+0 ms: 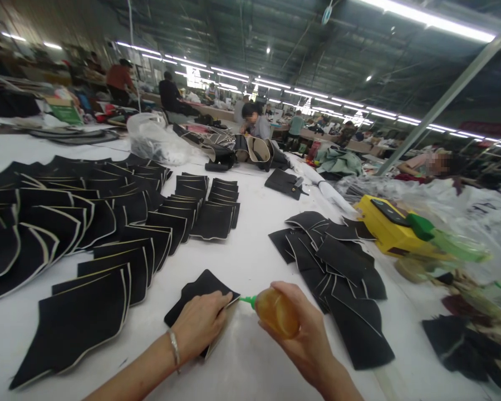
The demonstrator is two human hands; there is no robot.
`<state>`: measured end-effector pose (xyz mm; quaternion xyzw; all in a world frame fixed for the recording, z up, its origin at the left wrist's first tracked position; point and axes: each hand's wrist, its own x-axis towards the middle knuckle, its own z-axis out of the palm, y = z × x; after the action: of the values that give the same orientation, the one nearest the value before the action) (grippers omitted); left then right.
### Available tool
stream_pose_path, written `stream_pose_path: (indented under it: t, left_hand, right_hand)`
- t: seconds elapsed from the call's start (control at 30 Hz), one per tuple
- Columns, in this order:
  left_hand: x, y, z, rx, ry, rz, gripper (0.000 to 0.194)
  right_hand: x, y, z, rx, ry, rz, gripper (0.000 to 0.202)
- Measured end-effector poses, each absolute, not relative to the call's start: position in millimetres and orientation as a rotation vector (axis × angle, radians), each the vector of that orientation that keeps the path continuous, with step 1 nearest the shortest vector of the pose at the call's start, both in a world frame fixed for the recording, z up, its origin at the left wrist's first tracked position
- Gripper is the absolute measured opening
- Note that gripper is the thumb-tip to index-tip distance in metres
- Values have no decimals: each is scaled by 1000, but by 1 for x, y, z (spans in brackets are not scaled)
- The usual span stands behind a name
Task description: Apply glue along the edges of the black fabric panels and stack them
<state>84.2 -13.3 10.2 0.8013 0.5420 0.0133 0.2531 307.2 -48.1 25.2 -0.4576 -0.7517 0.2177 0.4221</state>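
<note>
My left hand (202,323), with a bracelet at the wrist, presses on a black piece (207,283) with a pale edge lying on the white table. Its fingers are together, the fingertips near the piece's right corner. My right hand (304,334) is wrapped round a bottle (278,313) of amber liquid. The bottle lies tilted on its side in the hand, its green nozzle (247,301) pointing left at that corner of the piece. Whether the nozzle tip touches the edge is too small to tell.
Overlapping rows of black pieces (79,317) cover the left of the table (250,245). A loose pile of black pieces (350,278) lies right of the bottle. Beyond it are a yellow box (384,228) and plastic bags. Several people work in the background.
</note>
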Motion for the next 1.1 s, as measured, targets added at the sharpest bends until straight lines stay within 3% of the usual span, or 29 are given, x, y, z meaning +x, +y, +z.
stream_pose_path:
  t: [1.1]
  left_hand:
    - [80,-17,7,2184,1411,49,50]
  right_hand:
    - [314,-49,14,-1298,-1663,708,49]
